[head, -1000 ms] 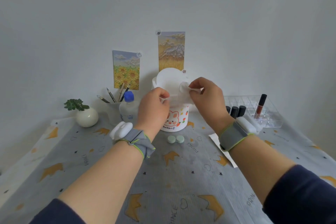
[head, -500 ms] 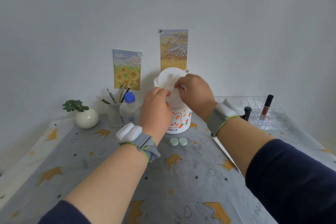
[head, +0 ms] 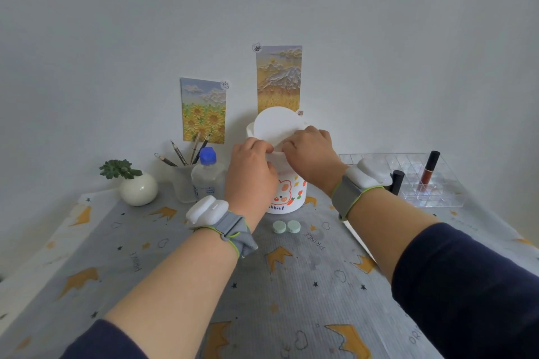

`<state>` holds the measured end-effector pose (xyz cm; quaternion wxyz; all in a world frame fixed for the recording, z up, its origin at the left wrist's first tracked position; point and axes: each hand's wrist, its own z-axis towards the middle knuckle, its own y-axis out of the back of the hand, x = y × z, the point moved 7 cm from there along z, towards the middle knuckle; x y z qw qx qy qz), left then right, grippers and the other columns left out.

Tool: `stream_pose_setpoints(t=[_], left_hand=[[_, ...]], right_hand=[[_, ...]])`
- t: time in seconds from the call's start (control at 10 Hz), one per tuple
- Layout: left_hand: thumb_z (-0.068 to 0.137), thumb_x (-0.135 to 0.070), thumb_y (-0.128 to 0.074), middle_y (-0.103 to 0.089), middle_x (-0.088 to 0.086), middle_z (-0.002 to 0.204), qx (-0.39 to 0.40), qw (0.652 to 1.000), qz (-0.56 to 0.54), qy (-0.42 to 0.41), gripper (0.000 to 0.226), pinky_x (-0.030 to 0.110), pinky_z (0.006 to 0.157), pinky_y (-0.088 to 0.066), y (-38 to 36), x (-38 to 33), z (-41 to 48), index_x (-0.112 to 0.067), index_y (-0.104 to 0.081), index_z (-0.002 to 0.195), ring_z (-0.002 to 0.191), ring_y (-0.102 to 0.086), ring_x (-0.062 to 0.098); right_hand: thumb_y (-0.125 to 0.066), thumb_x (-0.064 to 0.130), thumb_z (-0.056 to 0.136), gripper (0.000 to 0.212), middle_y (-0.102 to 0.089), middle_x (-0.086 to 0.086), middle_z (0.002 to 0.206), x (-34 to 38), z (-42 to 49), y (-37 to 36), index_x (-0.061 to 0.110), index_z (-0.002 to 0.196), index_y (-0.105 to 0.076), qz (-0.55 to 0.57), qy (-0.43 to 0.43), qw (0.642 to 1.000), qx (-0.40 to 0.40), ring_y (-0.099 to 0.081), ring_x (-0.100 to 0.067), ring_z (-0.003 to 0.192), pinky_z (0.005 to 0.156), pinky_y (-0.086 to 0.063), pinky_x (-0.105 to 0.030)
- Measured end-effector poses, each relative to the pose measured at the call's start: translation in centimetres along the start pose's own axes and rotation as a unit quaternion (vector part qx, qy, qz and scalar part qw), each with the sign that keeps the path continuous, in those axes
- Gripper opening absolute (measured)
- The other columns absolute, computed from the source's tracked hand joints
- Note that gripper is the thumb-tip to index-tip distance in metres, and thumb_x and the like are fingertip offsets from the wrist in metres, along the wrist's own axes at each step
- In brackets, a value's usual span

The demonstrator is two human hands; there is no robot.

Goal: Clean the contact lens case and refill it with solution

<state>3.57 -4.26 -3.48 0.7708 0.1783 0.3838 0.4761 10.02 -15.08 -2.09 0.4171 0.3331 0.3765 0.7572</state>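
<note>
Grey crown tablecloth (head: 291,315), lens case (head: 286,226) on it; pale wall (head: 116,23).

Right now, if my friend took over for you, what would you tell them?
Hands: left hand and right hand both curled at the open top of the white rabbit tub; whether they pinch anything, I can't tell.
Things: lens case on the cloth before the tub, both caps on; solution bottle left of the tub, blue cap on.
Done: tub lid up.
Left: open the case, clean it, refill it.
</note>
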Motion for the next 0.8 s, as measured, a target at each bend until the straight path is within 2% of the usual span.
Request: stream_pose_setpoints(t=[0.1, 0.2, 0.3, 0.4, 0.5, 0.6, 0.7, 0.8], left_hand=[[0.088, -0.002, -0.05, -0.056, 0.006, 0.121, -0.001, 1.0, -0.002, 0.001, 0.03, 0.027, 0.093, -0.035, 0.0, 0.0, 0.0, -0.009, -0.06, 0.116, 0.117, -0.044, 0.025], [0.088, -0.002, -0.05, -0.056, 0.005, 0.122, 0.002, 1.0, -0.002, -0.003, 0.032, 0.027, 0.094, -0.036, 0.1, -0.1, -0.2, -0.009, -0.059, 0.118, 0.117, -0.044, 0.024], [0.088, -0.002, -0.05, -0.056, 0.004, 0.123, 0.001, 1.0, -0.011, -0.004, 0.033, 0.028, 0.095, -0.037, 0.2, -0.2, -0.5, -0.009, -0.059, 0.119, 0.118, -0.045, 0.023], [0.088, -0.002, -0.051, -0.054, 0.005, 0.124, -0.001, 1.0, -0.028, 0.01, 0.033, 0.032, 0.094, -0.042, 0.4, -0.2, -0.8, -0.01, -0.058, 0.12, 0.117, -0.048, 0.024], [0.088, -0.005, -0.053, -0.055, 0.006, 0.121, -0.003, 0.998, -0.052, 0.029, 0.035, 0.038, 0.091, -0.047, 0.7, -0.3, -1.6, -0.012, -0.055, 0.122, 0.112, -0.052, 0.024], [0.089, -0.011, -0.055, -0.058, 0.001, 0.115, 0.034, 0.993, -0.095, 0.064, 0.034, 0.04, 0.087, -0.051, 0.3, 0.0, -2.6, -0.018, -0.052, 0.123, 0.104, -0.057, 0.019], [0.09, -0.018, -0.057, -0.063, -0.004, 0.107, 0.069, 0.986, -0.123, 0.091, 0.025, 0.035, 0.084, -0.052, -0.2, 0.4, -4.0, -0.02, -0.057, 0.115, 0.097, -0.061, 0.016], [0.093, -0.022, -0.056, -0.066, -0.004, 0.102, 0.107, 0.972, -0.152, 0.141, 0.017, 0.026, 0.079, -0.048, -0.7, 0.9, -5.3, -0.018, -0.065, 0.108, 0.092, -0.061, 0.013]], right_hand=[[-0.032, 0.022, 0.089, 0.04, -0.06, -0.01, 0.09, -0.1, -0.2, 0.8, 0.006, 0.083, -0.068, 0.04, -0.01, 0.998, -0.044, -0.048, -0.029, 0.094, 0.086, -0.033, -0.036], [-0.039, 0.012, 0.089, 0.029, -0.061, -0.012, 0.09, -0.6, -0.6, 2.0, 0.005, 0.089, -0.067, 0.096, -0.03, 0.991, -0.086, -0.049, -0.03, 0.093, 0.085, -0.04, -0.04], [-0.041, 0.005, 0.088, 0.026, -0.062, -0.013, 0.094, -0.9, -1.4, 3.3, 0.004, 0.095, -0.066, 0.124, -0.037, 0.984, -0.126, -0.051, -0.03, 0.095, 0.083, -0.044, -0.042], [-0.042, 0.003, 0.087, 0.029, -0.064, -0.011, 0.098, -0.8, -2.2, 3.7, 0.006, 0.101, -0.067, 0.126, -0.029, 0.984, -0.122, -0.052, -0.028, 0.098, 0.084, -0.045, -0.041], [-0.044, 0.006, 0.088, 0.023, -0.062, -0.007, 0.095, -1.1, -3.4, 4.1, 0.007, 0.097, -0.065, 0.162, -0.046, 0.977, -0.133, -0.054, -0.023, 0.09, 0.076, -0.047, -0.036], [-0.048, 0.016, 0.091, 0.022, -0.052, -0.005, 0.075, -1.6, -4.8, 3.6, 0.005, 0.073, -0.054, 0.193, -0.087, 0.972, -0.1, -0.047, -0.02, 0.068, 0.058, -0.038, -0.03], [-0.048, 0.03, 0.094, 0.042, -0.063, -0.015, 0.075, -2.1, -7.1, 2.7, -0.006, 0.073, -0.056, 0.237, -0.115, 0.963, -0.055, -0.045, -0.019, 0.06, 0.059, -0.04, -0.033], [-0.047, 0.035, 0.097, 0.047, -0.066, 0.002, 0.069, -2.5, -9.3, 2.2, -0.003, 0.079, -0.066, 0.304, -0.162, 0.939, -0.008, -0.056, -0.015, 0.063, 0.065, -0.046, -0.03]])
